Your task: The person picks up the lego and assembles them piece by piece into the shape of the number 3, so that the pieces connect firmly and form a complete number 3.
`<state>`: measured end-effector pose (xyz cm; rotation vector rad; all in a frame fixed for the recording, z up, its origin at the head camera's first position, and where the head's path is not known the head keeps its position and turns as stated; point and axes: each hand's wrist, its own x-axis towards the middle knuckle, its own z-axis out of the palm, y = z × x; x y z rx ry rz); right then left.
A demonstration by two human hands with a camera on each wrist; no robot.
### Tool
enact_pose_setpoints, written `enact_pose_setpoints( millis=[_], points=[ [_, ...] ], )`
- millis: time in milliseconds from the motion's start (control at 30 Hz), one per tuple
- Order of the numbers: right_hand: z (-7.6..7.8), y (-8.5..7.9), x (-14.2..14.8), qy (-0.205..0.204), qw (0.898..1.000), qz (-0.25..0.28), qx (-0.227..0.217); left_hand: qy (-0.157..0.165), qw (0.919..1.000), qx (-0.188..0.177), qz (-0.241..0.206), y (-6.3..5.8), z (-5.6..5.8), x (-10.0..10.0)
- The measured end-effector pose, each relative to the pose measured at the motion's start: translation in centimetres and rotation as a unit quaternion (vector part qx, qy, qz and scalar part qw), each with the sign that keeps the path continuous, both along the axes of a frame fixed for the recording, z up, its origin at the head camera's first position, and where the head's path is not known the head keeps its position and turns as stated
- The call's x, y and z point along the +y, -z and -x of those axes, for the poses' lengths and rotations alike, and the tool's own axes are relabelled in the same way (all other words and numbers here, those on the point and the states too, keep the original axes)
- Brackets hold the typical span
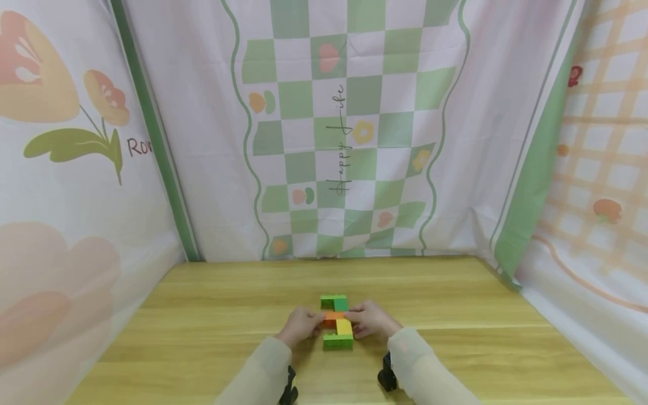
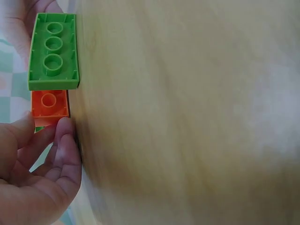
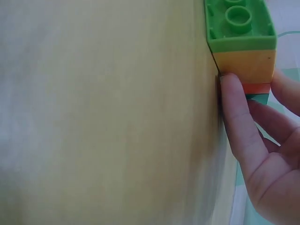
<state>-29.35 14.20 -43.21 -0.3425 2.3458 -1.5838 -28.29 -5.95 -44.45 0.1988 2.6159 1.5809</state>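
Observation:
In the head view, several toy building bricks stand joined on the table. A light green brick [image 1: 337,341] is nearest, then a yellow brick [image 1: 344,327], an orange brick [image 1: 331,316], a dark green brick [image 1: 341,304] and another light green brick [image 1: 327,298] farthest. From the left, my left hand [image 1: 300,325] pinches the end of the orange brick between thumb and fingers. My right hand [image 1: 374,319] grips the joined bricks from the right, its fingers around the yellow brick [image 3: 248,65]. The near green brick [image 2: 54,70] shows its hollow side with round tubes.
The wooden table [image 1: 228,292] extends around the bricks on all sides. A patterned cloth [image 1: 334,140] hangs behind the table's far edge, with more printed cloth at left and right. Dark wrist devices [image 1: 387,374] sit below the sleeves.

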Motion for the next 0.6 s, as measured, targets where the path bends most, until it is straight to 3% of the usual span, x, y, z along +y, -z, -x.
enact_pose_setpoints(
  millis=[400,600],
  points=[
    [0.0,-0.3,0.3,-0.008,1.0,-0.002,-0.01,-0.01,0.9999,-0.005,0.006,0.0,0.1,0.3],
    [0.5,-1.2,1.0,0.006,1.0,-0.006,-0.006,0.004,0.9999,0.005,-0.012,-0.8,0.4,-1.0]
  ],
)
